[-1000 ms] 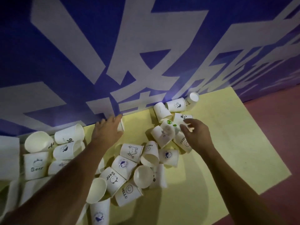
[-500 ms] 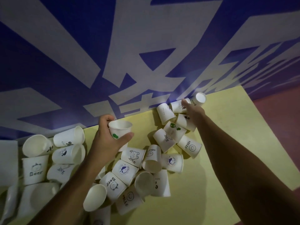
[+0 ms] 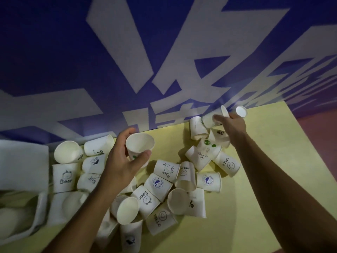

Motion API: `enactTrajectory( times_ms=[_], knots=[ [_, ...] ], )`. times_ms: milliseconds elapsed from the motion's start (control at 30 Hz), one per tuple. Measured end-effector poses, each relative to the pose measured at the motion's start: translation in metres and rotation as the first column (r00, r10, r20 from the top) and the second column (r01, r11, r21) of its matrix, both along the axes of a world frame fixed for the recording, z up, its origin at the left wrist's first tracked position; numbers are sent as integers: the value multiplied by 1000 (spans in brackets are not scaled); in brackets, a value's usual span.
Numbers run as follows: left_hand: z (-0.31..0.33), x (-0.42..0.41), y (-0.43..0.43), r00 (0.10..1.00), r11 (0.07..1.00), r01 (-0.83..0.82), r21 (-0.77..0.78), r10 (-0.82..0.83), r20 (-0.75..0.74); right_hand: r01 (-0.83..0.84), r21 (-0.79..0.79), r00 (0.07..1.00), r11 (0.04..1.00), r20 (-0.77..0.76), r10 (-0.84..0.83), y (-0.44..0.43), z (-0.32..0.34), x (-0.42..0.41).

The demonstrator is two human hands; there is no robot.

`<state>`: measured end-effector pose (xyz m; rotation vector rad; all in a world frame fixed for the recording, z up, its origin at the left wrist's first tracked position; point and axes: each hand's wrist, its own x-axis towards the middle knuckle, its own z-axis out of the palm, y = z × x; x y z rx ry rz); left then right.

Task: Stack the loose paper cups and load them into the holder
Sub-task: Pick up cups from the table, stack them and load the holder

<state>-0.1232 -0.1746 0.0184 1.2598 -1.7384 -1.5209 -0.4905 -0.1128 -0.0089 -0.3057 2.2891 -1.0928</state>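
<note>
Paper cup (image 3: 139, 146) in left hand (image 3: 122, 161) grip | right hand (image 3: 231, 125) grips blurred tilted cup (image 3: 212, 118) | holder unidentifiable

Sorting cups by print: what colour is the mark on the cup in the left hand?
Green, low on the white cup in the left hand; head view.
</note>
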Motion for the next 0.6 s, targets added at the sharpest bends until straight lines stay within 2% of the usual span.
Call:
enactTrajectory(
  times_ms=[100, 200, 433, 600],
  knots=[
    [9, 28, 5, 999, 1000, -1, -10, 0, -49, -196, -80, 952, 977, -254, 171, 24, 30, 44],
    [22, 63, 13, 997, 999, -33, -42, 30, -73, -358, -106, 872, 928, -392, 292, 40, 70, 106],
    [47, 194, 30, 986, 986, -129, -107, 117, -115, -571, -267, 805, 776, -364, 468, 52, 117, 279],
    [51, 301, 41, 982, 972, -171, -159, 156, -107, -634, -371, 773, 678, -296, 561, 52, 119, 402]
  ],
)
